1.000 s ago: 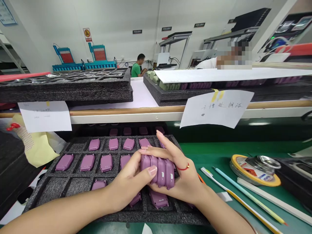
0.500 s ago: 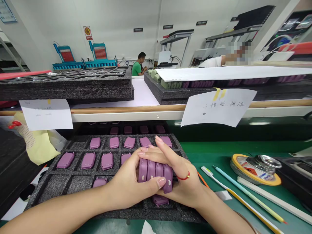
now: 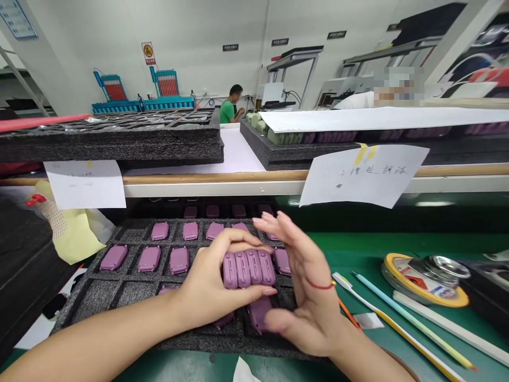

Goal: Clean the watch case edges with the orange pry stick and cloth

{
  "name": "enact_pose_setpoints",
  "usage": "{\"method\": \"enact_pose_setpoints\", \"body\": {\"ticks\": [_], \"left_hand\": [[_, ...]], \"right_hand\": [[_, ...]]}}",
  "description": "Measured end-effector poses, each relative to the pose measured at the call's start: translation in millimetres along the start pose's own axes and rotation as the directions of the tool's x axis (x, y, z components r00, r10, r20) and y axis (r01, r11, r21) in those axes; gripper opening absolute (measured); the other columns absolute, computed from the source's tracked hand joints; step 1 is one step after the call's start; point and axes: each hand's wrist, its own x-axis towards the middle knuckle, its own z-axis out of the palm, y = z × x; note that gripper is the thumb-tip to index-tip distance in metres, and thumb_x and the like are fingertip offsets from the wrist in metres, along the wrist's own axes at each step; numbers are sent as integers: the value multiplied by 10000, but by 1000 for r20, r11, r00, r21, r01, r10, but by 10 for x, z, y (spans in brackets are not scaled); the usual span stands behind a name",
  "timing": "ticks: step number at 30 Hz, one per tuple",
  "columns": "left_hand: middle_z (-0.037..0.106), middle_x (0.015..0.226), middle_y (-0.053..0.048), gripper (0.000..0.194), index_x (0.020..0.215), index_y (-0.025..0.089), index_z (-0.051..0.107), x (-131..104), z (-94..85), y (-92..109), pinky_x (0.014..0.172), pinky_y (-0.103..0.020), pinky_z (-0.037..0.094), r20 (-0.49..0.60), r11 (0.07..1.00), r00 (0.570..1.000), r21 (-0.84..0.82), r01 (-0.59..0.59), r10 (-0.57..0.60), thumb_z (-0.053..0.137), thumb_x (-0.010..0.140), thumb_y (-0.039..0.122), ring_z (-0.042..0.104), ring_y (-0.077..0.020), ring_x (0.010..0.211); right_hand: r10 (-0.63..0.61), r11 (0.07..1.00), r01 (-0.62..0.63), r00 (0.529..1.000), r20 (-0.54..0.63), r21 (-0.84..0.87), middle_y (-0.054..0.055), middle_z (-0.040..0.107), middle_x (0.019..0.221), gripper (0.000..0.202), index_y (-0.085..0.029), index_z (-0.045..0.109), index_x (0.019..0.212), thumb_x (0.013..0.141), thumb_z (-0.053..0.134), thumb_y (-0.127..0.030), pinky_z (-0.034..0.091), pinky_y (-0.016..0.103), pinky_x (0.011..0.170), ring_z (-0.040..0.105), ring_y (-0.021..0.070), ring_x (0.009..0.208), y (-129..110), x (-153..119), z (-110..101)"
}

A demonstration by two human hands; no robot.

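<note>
A row of several purple cases [image 3: 249,269] stands side by side in my left hand [image 3: 207,281], whose thumb runs along the near side and whose fingers wrap the far side. Just right of the row is my right hand [image 3: 308,281], with a red string at the wrist. Its fingers are raised and its thumb is apart, with nothing held. Both hands are above a black foam tray [image 3: 131,339] with square compartments. Single purple cases, such as one at the left [image 3: 114,258], lie in many of them. Another purple case [image 3: 259,314] is below the held row.
A shelf [image 3: 222,190] with foam trays and taped paper notes spans the view beyond the tray. To the right lie a toothbrush [image 3: 389,318], a light blue stick [image 3: 413,321], a white strip [image 3: 449,329] and a yellow-rimmed round container [image 3: 421,281]. Two people are farther back.
My right hand has come off the purple cases and opened to the right. The row, still in my left hand, has turned so that its slotted narrow sides show.
</note>
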Motion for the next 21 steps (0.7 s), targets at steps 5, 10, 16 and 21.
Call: {"method": "enact_pose_setpoints", "body": {"ticks": [5,10,16,21], "left_hand": [[716,1204,-68,514,1196,237,518,-44,-11,-36,1022,-339,529,83,986,983,7,-164,163,822,787,170,682,-247,1183],[705,1223,-81,501,1184,230,547,-36,-7,-58,1017,-354,545,80,977,976,55,-205,200,832,774,181,678,-259,1184],[724,1231,-57,455,1181,248,541,-57,-6,-49,1037,-328,531,105,956,963,134,-260,247,798,809,204,686,-228,1176],[741,1186,-61,398,1174,238,580,-47,-2,-56,1111,-376,461,104,938,959,205,-281,264,774,827,226,686,-243,1164]], "right_hand": [[334,900,-304,941,-48,313,85,604,1370,607,-309,404,1509,992,418,-626,436,456,1141,547,264,1322,41,3,9],[505,717,-523,845,175,461,107,671,1269,683,-264,429,1473,965,355,-714,549,440,1005,682,261,1139,53,54,28],[537,669,-600,798,273,438,77,761,1063,752,-250,381,1508,938,388,-741,546,485,1005,720,287,1070,36,41,6],[515,666,-591,806,292,455,115,720,1205,920,-229,413,1489,789,590,-799,548,467,1025,670,316,1191,16,46,-6]]}}
